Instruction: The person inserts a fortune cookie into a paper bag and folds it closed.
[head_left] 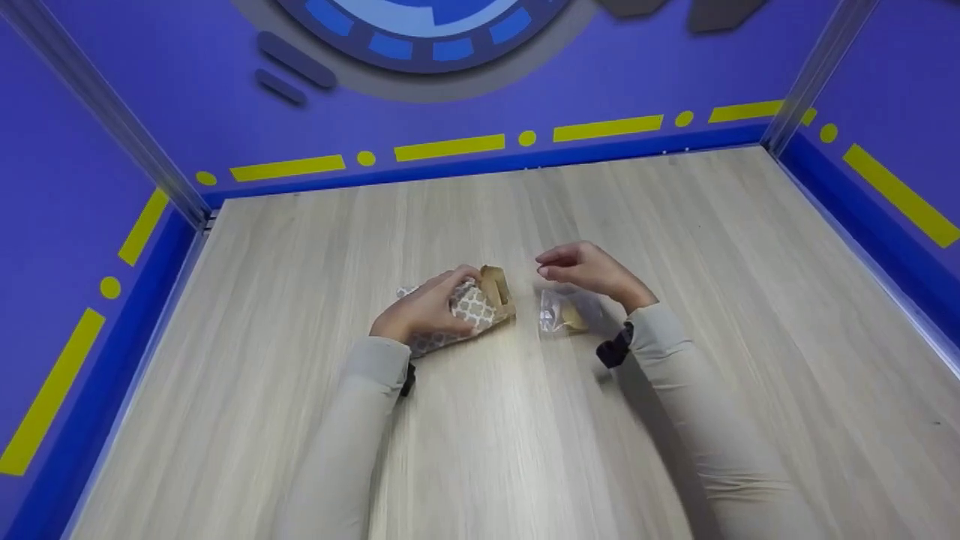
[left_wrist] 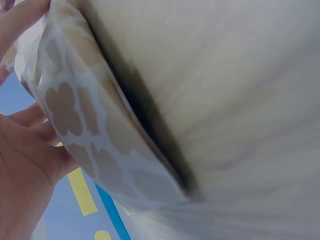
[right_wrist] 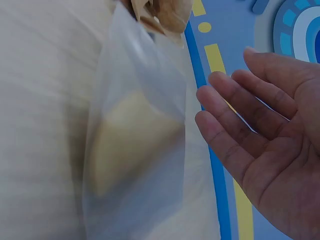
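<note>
Just left of the head frame's centre, I see the left hand [head_left: 427, 306] gripping a patterned paper bag [head_left: 474, 306]; right of centre, a clear packet [head_left: 553, 313]; just beyond, the right hand [head_left: 589, 268], relaxed, holding nothing.

It looks like a booth or staged work cell; the building around it cannot be told. A pale wood-grain worktop [head_left: 465, 435] spreads beneath the left hand [head_left: 427, 304] and right hand [head_left: 589, 270]. Beyond them stands a purple-blue back panel [head_left: 675, 75] with a round emblem [head_left: 427, 56] and yellow dashes [head_left: 450, 148]; similar side panels [head_left: 45, 187] flank both, meeting it at metal corner posts [head_left: 116, 112].
</note>
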